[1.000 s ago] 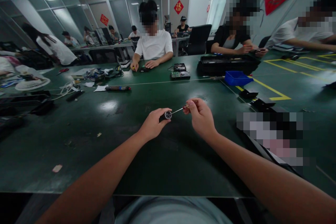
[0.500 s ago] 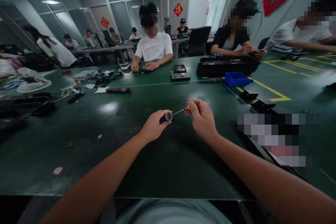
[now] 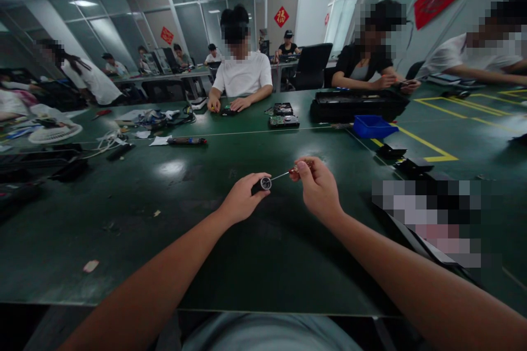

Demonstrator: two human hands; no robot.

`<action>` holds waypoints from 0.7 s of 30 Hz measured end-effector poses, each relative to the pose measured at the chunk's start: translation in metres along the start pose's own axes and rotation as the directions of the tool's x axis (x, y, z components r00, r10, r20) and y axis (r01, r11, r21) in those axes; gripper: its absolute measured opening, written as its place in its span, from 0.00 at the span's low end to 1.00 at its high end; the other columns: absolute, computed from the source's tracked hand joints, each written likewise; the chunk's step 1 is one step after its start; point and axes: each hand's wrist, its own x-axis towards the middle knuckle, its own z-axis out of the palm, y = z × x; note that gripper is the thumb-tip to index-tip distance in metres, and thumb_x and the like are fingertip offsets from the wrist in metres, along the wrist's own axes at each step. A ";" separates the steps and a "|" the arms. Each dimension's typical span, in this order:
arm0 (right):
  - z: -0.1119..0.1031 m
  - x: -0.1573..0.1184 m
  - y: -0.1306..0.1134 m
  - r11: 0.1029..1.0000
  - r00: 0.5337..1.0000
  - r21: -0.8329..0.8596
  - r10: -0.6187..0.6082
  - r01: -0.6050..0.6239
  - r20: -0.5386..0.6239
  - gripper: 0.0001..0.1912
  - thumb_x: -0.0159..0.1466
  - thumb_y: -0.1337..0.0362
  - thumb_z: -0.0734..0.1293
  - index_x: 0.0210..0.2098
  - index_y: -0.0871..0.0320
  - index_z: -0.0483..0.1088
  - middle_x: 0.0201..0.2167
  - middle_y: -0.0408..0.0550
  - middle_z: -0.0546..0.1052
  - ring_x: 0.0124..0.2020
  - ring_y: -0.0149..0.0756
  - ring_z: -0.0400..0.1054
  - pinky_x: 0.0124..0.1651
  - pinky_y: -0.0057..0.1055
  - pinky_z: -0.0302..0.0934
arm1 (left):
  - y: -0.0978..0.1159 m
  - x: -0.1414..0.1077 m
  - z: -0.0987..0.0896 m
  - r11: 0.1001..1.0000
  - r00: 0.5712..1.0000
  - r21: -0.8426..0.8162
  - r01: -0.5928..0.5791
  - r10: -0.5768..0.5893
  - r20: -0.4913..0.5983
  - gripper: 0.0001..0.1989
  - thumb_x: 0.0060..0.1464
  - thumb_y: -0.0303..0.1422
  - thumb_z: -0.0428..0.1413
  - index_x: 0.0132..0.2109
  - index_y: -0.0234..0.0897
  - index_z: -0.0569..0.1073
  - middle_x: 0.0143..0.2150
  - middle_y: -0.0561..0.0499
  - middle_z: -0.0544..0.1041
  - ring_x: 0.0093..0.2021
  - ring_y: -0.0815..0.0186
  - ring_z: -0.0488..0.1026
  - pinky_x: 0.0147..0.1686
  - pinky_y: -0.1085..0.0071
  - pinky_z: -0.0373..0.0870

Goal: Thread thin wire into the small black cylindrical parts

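Observation:
My left hand is wrapped round a small black cylinder whose round, silver-rimmed end faces right and toward me. Across from it, my right hand pinches the reddish handle of a screwdriver. The thin metal shaft points left, and its tip is at the rim of the cylinder's open end; whether it goes inside is too small to tell. Both hands are above the green table.
Circuit boards, a blue bin and a long black tray lie farther back. A dark tool is at the left, black brackets at the right. A person in white sits opposite.
The whole view has shifted very slightly. Both hands keep nearly the same pose, with the screwdriver tip still at the cylinder's end.

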 end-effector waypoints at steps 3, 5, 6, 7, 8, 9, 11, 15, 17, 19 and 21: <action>-0.001 -0.001 -0.002 1.000 1.000 -0.006 -0.009 0.009 0.010 0.10 0.70 0.56 0.61 0.41 0.56 0.69 0.32 0.47 0.78 0.32 0.36 0.74 0.38 0.36 0.68 | 0.001 0.000 0.000 1.000 1.000 0.003 0.010 -0.010 -0.004 0.20 0.59 0.30 0.59 0.58 0.41 0.71 0.57 0.48 0.75 0.58 0.57 0.71 0.61 0.56 0.64; -0.002 -0.002 -0.002 1.000 1.000 -0.015 -0.012 0.013 0.013 0.10 0.70 0.56 0.61 0.41 0.56 0.68 0.32 0.47 0.78 0.33 0.37 0.74 0.38 0.36 0.68 | 0.002 0.000 -0.001 0.999 0.999 -0.003 0.035 -0.035 -0.013 0.21 0.59 0.30 0.59 0.59 0.41 0.70 0.57 0.47 0.75 0.58 0.57 0.71 0.60 0.56 0.65; -0.002 -0.001 -0.002 1.000 1.000 -0.017 -0.012 0.012 0.013 0.10 0.70 0.56 0.60 0.40 0.56 0.68 0.32 0.47 0.78 0.33 0.37 0.74 0.38 0.36 0.67 | 0.002 0.000 -0.001 0.999 0.999 -0.006 0.047 -0.048 -0.017 0.21 0.59 0.30 0.59 0.59 0.40 0.70 0.57 0.46 0.75 0.58 0.57 0.71 0.60 0.56 0.65; -0.002 -0.001 -0.002 1.000 1.000 -0.014 -0.009 0.009 0.012 0.11 0.70 0.56 0.60 0.40 0.55 0.68 0.31 0.47 0.78 0.32 0.37 0.74 0.38 0.36 0.67 | 0.002 0.000 -0.001 0.998 0.998 -0.009 0.056 -0.056 -0.019 0.21 0.59 0.30 0.59 0.59 0.40 0.70 0.57 0.46 0.75 0.57 0.57 0.72 0.60 0.56 0.66; -0.002 -0.001 -0.002 1.000 1.000 -0.006 -0.004 0.004 0.012 0.11 0.70 0.56 0.60 0.39 0.55 0.68 0.31 0.47 0.78 0.32 0.37 0.74 0.38 0.37 0.67 | 0.002 0.000 -0.001 0.998 0.998 -0.010 0.056 -0.056 -0.019 0.20 0.59 0.30 0.59 0.58 0.40 0.71 0.56 0.46 0.75 0.57 0.57 0.72 0.60 0.56 0.66; -0.001 0.000 -0.001 1.000 1.000 0.004 0.003 -0.003 0.011 0.11 0.70 0.56 0.60 0.39 0.55 0.68 0.30 0.46 0.78 0.32 0.37 0.73 0.38 0.37 0.67 | 0.002 0.001 -0.001 0.999 0.999 -0.011 0.050 -0.050 -0.018 0.19 0.59 0.30 0.59 0.57 0.39 0.71 0.56 0.46 0.76 0.57 0.57 0.72 0.60 0.57 0.66; -0.001 0.000 0.000 1.000 1.000 0.019 0.013 -0.013 0.010 0.11 0.70 0.55 0.60 0.39 0.55 0.68 0.30 0.46 0.77 0.32 0.37 0.73 0.39 0.37 0.67 | 0.001 0.001 -0.001 0.999 0.999 -0.014 0.029 -0.029 -0.021 0.18 0.59 0.29 0.59 0.56 0.39 0.72 0.55 0.47 0.76 0.57 0.58 0.72 0.60 0.58 0.65; 0.000 0.000 0.003 1.000 1.000 0.012 0.029 -0.029 -0.003 0.11 0.70 0.56 0.60 0.40 0.55 0.67 0.31 0.47 0.78 0.32 0.37 0.73 0.39 0.38 0.67 | -0.001 0.001 0.000 1.000 1.000 -0.023 0.002 -0.002 -0.021 0.18 0.59 0.30 0.59 0.57 0.40 0.72 0.56 0.48 0.76 0.57 0.59 0.72 0.60 0.59 0.65; 0.000 -0.001 0.003 1.000 1.000 0.005 0.029 -0.029 -0.006 0.11 0.71 0.56 0.59 0.40 0.55 0.67 0.32 0.47 0.78 0.33 0.37 0.74 0.39 0.38 0.67 | -0.003 0.000 0.000 1.000 1.000 -0.021 -0.007 0.007 -0.018 0.18 0.60 0.31 0.58 0.57 0.41 0.72 0.56 0.48 0.76 0.57 0.59 0.72 0.60 0.59 0.65; -0.001 -0.001 0.000 1.000 1.000 -0.011 0.010 -0.010 0.009 0.11 0.71 0.55 0.59 0.41 0.55 0.68 0.32 0.47 0.78 0.33 0.37 0.74 0.39 0.36 0.67 | -0.004 0.000 0.000 1.000 1.000 -0.016 -0.013 0.013 -0.016 0.18 0.60 0.31 0.58 0.57 0.41 0.72 0.56 0.48 0.76 0.57 0.58 0.71 0.60 0.58 0.65; -0.003 -0.002 -0.004 0.998 0.999 -0.052 -0.016 0.018 0.035 0.12 0.70 0.54 0.61 0.39 0.55 0.69 0.30 0.46 0.79 0.31 0.36 0.74 0.37 0.34 0.65 | -0.004 0.000 0.000 1.000 1.000 -0.007 -0.012 0.012 -0.015 0.18 0.59 0.31 0.59 0.57 0.41 0.73 0.56 0.48 0.76 0.57 0.58 0.72 0.61 0.57 0.65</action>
